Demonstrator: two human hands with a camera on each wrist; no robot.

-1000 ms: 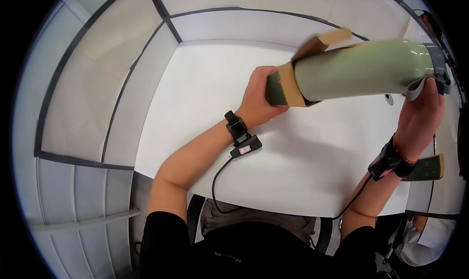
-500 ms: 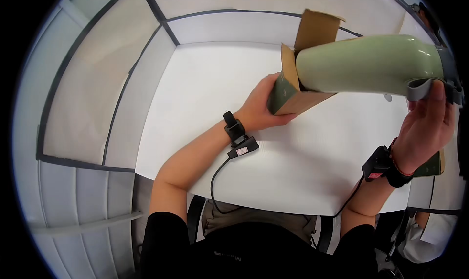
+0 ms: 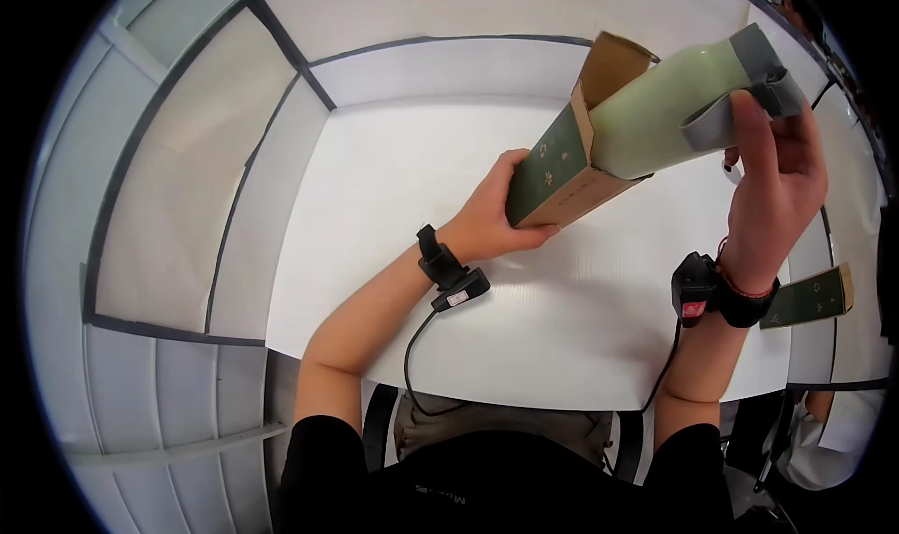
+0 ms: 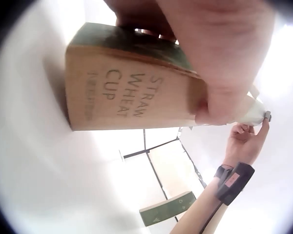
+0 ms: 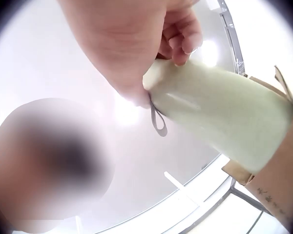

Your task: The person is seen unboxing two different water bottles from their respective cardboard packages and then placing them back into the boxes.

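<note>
A pale green bottle point(image 3: 655, 113) with a grey cap point(image 3: 757, 57) slants up and to the right, its lower part inside a green and brown cardboard box point(image 3: 548, 164). My left hand point(image 3: 487, 218) grips the box near its lower end. In the left wrist view, the box's brown side point(image 4: 117, 92) reads "STRAW WHEAT CUP". At the cap end, my right hand point(image 3: 779, 183) pinches the bottle's grey strap point(image 3: 709, 124). A raised flap point(image 3: 613, 66) stands at the box's mouth. The bottle's base is hidden in the box.
A second green box point(image 3: 807, 297) lies at the table's right side, beyond my right wrist. White panels point(image 3: 449, 66) with dark edging wall the back and left of the white table point(image 3: 393, 169). Cables run from both wrist cameras. Another person's sleeve point(image 3: 819, 454) shows at lower right.
From nearly level, the bottle has tilted cap end up, and less of it shows outside the box. The box has tilted with it. My right hand has moved up and left.
</note>
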